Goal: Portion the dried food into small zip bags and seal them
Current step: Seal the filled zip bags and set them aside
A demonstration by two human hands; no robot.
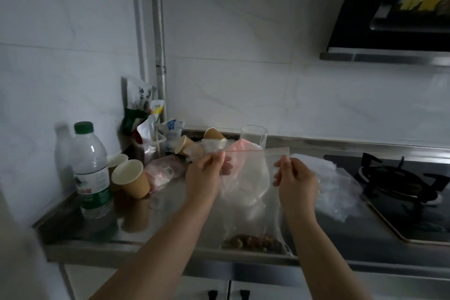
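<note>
A clear zip bag with a red zip strip hangs upright over the steel counter, held up by both hands. Dried brown food lies in its bottom. My left hand pinches the bag's top edge at its left end. My right hand pinches the top edge near the right end. The zip strip runs taut between them. Behind the bag stand a clear glass and a pink bag.
A water bottle and paper cups stand at the left, with more cups and food packets in the corner. A pile of empty clear bags lies right of my hands. A gas hob sits at the right under a range hood.
</note>
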